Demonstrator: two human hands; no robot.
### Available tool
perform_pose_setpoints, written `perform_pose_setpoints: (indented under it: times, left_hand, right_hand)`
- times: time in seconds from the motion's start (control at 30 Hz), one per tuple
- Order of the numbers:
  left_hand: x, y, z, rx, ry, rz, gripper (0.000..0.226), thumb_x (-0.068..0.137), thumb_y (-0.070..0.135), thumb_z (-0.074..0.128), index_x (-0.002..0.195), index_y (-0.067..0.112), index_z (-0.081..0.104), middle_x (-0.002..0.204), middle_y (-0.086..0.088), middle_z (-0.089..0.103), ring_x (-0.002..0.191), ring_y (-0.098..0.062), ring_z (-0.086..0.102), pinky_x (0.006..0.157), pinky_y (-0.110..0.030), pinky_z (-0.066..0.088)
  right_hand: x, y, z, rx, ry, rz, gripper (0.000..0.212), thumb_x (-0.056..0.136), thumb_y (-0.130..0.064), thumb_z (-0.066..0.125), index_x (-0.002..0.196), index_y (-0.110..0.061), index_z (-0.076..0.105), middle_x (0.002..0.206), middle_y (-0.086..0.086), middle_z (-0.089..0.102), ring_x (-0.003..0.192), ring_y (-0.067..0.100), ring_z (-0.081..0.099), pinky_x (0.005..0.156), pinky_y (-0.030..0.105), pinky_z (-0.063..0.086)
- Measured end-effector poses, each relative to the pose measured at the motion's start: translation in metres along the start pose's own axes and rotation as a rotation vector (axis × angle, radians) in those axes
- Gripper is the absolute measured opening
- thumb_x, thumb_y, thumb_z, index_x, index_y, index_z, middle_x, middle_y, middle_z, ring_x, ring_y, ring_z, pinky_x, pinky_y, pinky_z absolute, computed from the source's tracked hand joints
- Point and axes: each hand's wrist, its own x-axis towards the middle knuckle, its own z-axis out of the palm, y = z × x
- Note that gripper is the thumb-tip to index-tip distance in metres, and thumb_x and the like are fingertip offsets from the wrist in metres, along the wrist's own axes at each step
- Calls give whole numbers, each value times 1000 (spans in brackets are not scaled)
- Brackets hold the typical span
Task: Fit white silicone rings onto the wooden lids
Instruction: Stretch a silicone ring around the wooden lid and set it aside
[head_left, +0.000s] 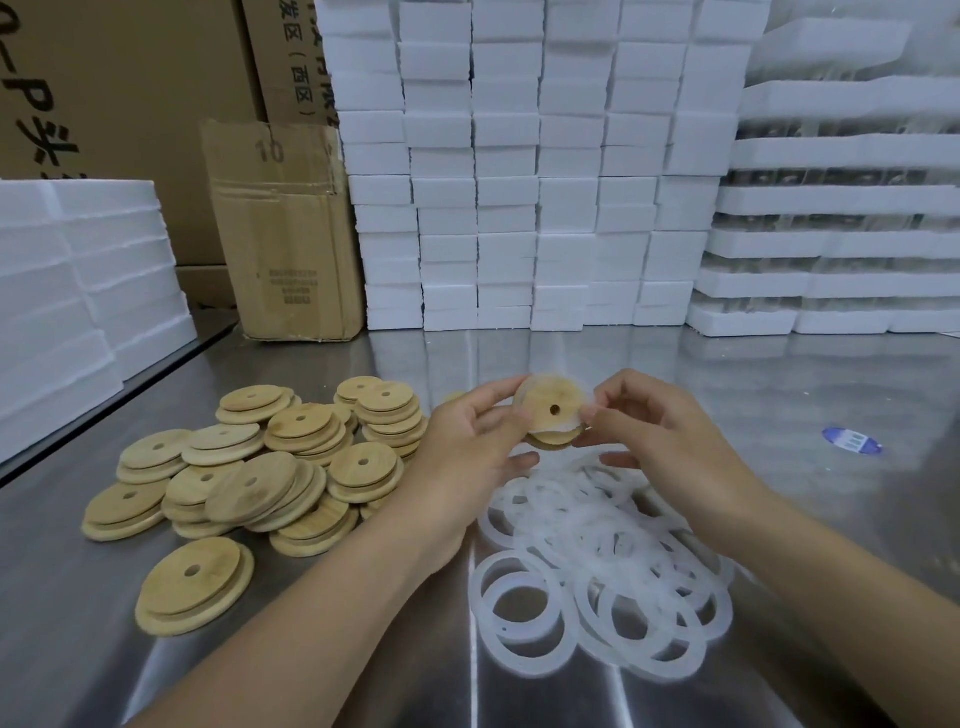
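The left hand (467, 447) grips a lid (545, 405) by its 9 o'clock edge, thumb on top and fingers curled beneath. The right hand (660, 436) pinches a ring (575, 420) against the lid's 3 o'clock edge. The ring looks only partly on, showing white from 12 to 4 o'clock.

To seat it well, I judge the left hand should hold the lid steady while the right walks the ring round the raised step, pressing it flat against the wider flange with no twist or bulge.

The loose rings (597, 571) lie heaped at 6 o'clock of the hands and the bare lids (291, 467) at 9 o'clock, all on the steel table (779, 395). Foam blocks (519, 182) stand stacked at 12 o'clock.
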Motion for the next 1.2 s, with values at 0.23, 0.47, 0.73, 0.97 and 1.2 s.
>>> perform_pose_setpoints:
  times: [0.23, 0.47, 0.73, 0.97, 1.2]
  left_hand:
    - [-2, -1, -2, 17, -48, -41, 35, 97, 4, 76, 130, 12, 72, 111, -8, 83, 106, -23, 79, 88, -28, 65]
    - [-3, 2, -2, -98, -7, -100, 32, 98, 1, 73, 129, 7, 71, 113, -10, 82, 106, -25, 80, 86, -28, 66]
    - [-5, 2, -3, -69, 28, -108, 41, 91, -1, 81, 129, 10, 69, 112, -9, 82, 106, -24, 80, 90, -35, 66]
    - [-9, -3, 2, 119, -12, -55, 29, 94, 21, 82, 121, 16, 76, 105, -5, 84, 101, -22, 80, 91, -41, 65]
    - [-8, 3, 2, 121, 3, -65, 22, 99, 21, 75, 120, 15, 77, 103, -7, 84, 98, -26, 81, 86, -40, 67]
  right_hand:
    - [6, -1, -9, 44, -3, 39, 17, 99, -14, 63, 82, -13, 68, 92, -1, 78, 88, 10, 76, 83, 33, 52]
    - [10, -1, -18, -31, -129, 101, 23, 103, -29, 65, 93, -10, 73, 105, -2, 80, 104, 11, 75, 96, 41, 55]
    - [1, -2, -4, -62, -112, 21, 23, 102, -34, 68, 94, -13, 72, 98, -2, 78, 97, 10, 75, 91, 44, 59]
    - [-1, -5, -1, -117, -95, -74, 15, 101, -22, 68, 87, -17, 71, 95, 6, 76, 97, 47, 66, 76, 66, 55]
    - [3, -5, -13, -234, -145, -135, 16, 102, -22, 68, 87, -17, 71, 112, -8, 71, 112, 2, 63, 97, 20, 42]
